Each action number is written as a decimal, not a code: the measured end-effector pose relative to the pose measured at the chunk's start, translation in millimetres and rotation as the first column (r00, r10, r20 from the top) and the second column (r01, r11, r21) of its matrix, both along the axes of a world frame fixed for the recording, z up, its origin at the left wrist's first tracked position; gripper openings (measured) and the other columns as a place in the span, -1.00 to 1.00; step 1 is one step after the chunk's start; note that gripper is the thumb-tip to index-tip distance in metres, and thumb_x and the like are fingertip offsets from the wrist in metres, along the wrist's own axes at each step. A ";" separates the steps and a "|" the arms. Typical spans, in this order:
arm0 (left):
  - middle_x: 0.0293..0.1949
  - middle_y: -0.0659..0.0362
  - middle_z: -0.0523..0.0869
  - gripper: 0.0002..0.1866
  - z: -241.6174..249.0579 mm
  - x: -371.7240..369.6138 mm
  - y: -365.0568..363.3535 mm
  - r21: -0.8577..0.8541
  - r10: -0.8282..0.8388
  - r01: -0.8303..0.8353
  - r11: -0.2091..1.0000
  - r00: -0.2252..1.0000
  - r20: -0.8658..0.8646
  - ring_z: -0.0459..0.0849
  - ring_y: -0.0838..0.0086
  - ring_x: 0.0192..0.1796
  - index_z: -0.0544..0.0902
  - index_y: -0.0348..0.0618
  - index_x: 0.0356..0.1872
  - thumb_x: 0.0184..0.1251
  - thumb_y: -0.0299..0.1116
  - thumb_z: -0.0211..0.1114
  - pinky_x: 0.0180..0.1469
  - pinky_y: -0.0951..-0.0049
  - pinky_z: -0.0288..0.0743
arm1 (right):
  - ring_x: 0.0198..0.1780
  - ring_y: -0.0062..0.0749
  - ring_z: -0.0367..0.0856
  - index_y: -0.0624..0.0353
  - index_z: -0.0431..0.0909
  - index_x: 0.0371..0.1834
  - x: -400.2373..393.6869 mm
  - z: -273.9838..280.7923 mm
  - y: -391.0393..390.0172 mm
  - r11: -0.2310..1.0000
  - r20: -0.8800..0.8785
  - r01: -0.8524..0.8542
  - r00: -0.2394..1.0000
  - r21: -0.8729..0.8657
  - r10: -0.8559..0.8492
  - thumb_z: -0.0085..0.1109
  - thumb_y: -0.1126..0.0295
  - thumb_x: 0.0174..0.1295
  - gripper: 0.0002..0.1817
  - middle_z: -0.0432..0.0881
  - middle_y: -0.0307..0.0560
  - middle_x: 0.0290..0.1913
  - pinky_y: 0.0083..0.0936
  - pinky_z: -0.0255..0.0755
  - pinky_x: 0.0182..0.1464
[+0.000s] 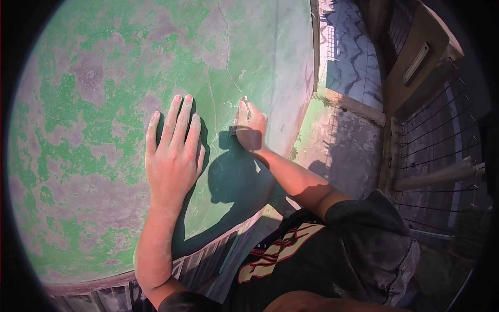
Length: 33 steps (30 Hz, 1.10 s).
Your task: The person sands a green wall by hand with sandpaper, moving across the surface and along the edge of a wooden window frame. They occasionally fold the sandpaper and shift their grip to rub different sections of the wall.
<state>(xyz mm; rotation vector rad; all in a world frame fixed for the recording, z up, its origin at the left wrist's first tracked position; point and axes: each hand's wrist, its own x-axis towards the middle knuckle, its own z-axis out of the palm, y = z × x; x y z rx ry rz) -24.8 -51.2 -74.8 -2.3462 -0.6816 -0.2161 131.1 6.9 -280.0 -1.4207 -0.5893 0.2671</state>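
Observation:
My left hand (175, 153) lies on a large green-painted surface (130, 171), palm down, with its fingers stretched out and apart. To its right, my right hand (252, 127) is closed around a thin flat piece (233, 131) that looks like a scraper blade. One edge of this piece shows beside the fingers; the rest is hidden in the grip. Just above the right fingertips a thin crack (227, 57) runs up the surface. Around the left hand the green paint is patchy, with grey showing through.
My head's shadow (234, 177) falls on the surface below the right hand. Past its right edge lie a concrete strip (338, 140) and marble-patterned tiles (349, 47). A wire fence (436, 130) stands at far right. Corrugated sheet (192, 273) runs along the lower edge.

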 end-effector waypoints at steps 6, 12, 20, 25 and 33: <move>0.61 0.18 0.47 -0.49 2.3 -1.9 -1.1 -0.032 0.005 -0.006 0.999 1.000 -0.017 0.35 0.35 0.68 0.65 -0.09 0.23 0.24 -0.24 0.43 0.70 0.05 0.13 | -0.46 0.10 0.73 0.28 0.61 -0.45 83.2 15.3 59.3 0.995 -0.109 0.099 0.989 0.013 -0.097 0.06 0.27 0.61 -0.58 0.66 0.14 -0.59 -0.03 0.47 -0.29; 0.59 0.18 0.49 -0.51 -0.6 1.1 1.1 -0.028 0.004 -0.004 1.000 1.000 0.005 0.36 0.37 0.67 0.65 -0.07 0.18 0.22 -0.24 0.45 0.70 0.05 0.14 | -0.58 -0.21 0.57 0.33 0.56 -0.43 32.6 13.4 18.7 0.996 0.136 0.029 0.990 0.084 -0.041 0.09 0.27 0.63 -0.57 0.57 0.12 -0.61 -0.18 0.39 -0.37; 0.57 0.17 0.51 -0.56 1.0 -2.4 -1.1 -0.063 -0.035 0.034 0.997 0.999 -0.015 0.37 0.36 0.65 0.67 -0.05 0.11 0.18 -0.24 0.46 0.70 0.05 0.14 | -0.54 0.07 0.69 0.28 0.59 -0.46 67.9 21.1 44.3 0.997 -0.040 0.028 0.999 0.076 -0.025 0.07 0.33 0.61 -0.60 0.66 0.12 -0.60 -0.06 0.44 -0.35; 0.56 0.18 0.53 -0.60 -2.3 -5.7 -0.4 -0.091 -0.045 0.048 0.995 0.999 0.028 0.39 0.38 0.65 0.70 -0.06 0.04 0.16 -0.25 0.47 0.69 0.04 0.17 | -0.50 0.07 0.71 0.31 0.57 -0.46 47.9 27.7 28.9 0.998 -0.037 0.019 0.999 0.055 -0.017 0.09 0.31 0.61 -0.59 0.68 0.15 -0.56 -0.04 0.45 -0.33; 0.60 0.24 0.48 -0.45 -4.1 -2.7 3.3 -0.075 -0.020 0.015 0.997 0.997 -0.071 0.37 0.41 0.66 0.70 -0.01 0.25 0.16 -0.25 0.46 0.71 0.07 0.17 | -0.50 0.21 0.67 0.30 0.56 -0.43 45.0 17.8 20.6 0.999 0.042 0.025 0.999 0.046 -0.027 0.09 0.29 0.60 -0.60 0.60 0.15 -0.63 -0.02 0.41 -0.36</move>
